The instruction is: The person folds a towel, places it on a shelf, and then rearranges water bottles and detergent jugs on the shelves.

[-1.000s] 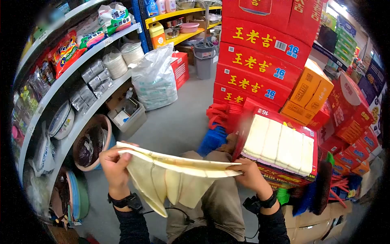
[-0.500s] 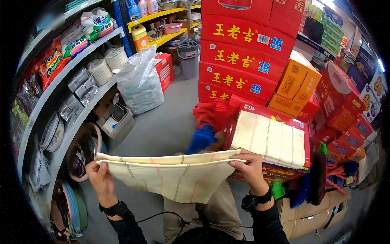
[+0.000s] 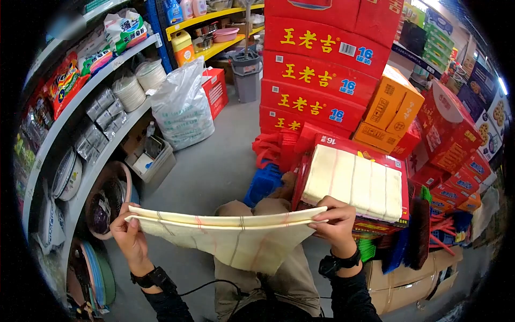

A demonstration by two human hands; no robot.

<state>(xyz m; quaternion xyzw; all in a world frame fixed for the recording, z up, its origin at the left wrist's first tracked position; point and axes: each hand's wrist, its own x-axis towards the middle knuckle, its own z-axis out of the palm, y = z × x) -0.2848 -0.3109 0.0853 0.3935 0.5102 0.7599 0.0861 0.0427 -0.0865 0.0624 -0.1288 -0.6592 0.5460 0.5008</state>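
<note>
Left hand: thumb and fingers of the left hand point(image 3: 130, 232) pinch one upper corner of the cream cloth point(image 3: 228, 244)
Right hand: thumb and fingers of the right hand point(image 3: 335, 219) pinch the other upper corner
Cream cloth: stretched between both hands above the knees point(image 3: 268, 208); folded over, two edges along the top; thin pink and dark lines cross it; its middle sags
Folded cloths point(image 3: 354, 185): lie on a red carton point(image 3: 405, 206) just beside the right hand; cream, with similar lines
Wrists: a black band point(image 3: 155, 279) on the left, another black band point(image 3: 339, 263) on the right
Left side: grey shelf point(image 3: 91, 185) with packets and basins
Ahead: white plastic bag point(image 3: 182, 110) on the floor; stacked red boxes point(image 3: 316, 75)
Right side: brushes point(image 3: 418, 239) near flattened cardboard point(image 3: 405, 287)
</note>
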